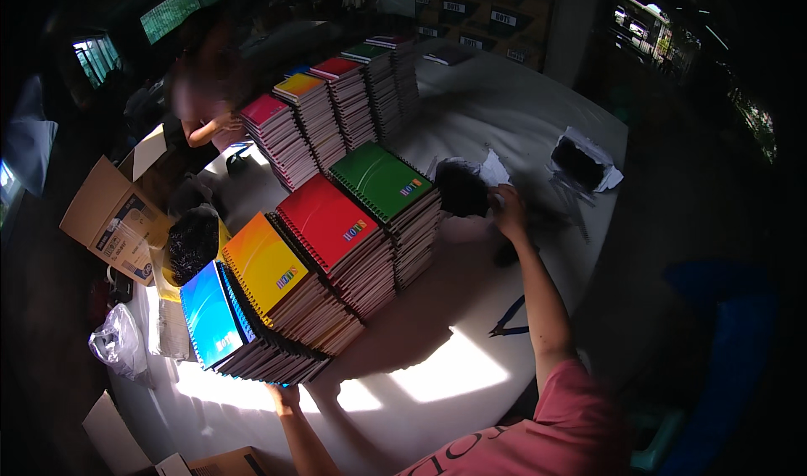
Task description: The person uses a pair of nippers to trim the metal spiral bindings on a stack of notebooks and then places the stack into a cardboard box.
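Four stacks of spiral notebooks stand in a row before me: the blue stack (211, 315), the yellow stack (265, 268), the red stack (329, 222) and the green stack (380, 180). My left hand (287, 396) is at the near foot of the blue stack, its fingertips hidden by the stack's edge. Right of the green stack, my right hand (508, 213) is closed at the edge of torn white paper (495, 170). That paper lies against a dark bundle (461, 188), whose contents are too dark to make out.
More notebook stacks (303, 131) stand behind. Blue-handled pliers (509, 319) lie near my right forearm. An opened white wrapper (611, 177) with dark contents is at the far right. Cardboard box (119, 228) and clear plastic bag (118, 341) are at left. Another person (206, 98) is across the table.
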Action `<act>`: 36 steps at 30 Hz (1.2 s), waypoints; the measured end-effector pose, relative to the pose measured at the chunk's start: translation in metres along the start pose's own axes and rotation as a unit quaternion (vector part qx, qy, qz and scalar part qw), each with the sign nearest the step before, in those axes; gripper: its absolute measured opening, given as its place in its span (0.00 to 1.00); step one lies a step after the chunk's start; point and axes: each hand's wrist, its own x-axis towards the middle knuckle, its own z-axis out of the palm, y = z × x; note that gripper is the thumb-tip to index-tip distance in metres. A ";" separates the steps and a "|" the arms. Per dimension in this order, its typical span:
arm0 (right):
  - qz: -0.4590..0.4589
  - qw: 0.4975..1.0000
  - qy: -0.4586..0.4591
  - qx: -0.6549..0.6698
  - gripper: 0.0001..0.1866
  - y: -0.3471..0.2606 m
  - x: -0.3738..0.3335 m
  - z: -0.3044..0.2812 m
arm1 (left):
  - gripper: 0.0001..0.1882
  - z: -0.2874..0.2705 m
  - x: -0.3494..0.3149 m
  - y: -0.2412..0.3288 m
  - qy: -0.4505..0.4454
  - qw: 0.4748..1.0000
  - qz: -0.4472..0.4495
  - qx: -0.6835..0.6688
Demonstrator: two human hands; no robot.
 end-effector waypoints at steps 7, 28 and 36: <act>0.027 0.991 -0.135 0.002 0.14 -0.024 -0.069 -0.070 | 0.44 0.012 0.002 -0.002 0.160 0.984 0.047 0.066; -0.337 0.767 -0.351 0.417 0.12 -0.306 -0.303 -0.175 | 0.15 0.316 -0.382 0.085 0.081 0.831 0.109 0.540; -0.407 0.653 -0.293 0.567 0.15 -0.387 -0.323 -0.221 | 0.12 0.327 -0.482 0.156 0.311 0.663 0.414 0.541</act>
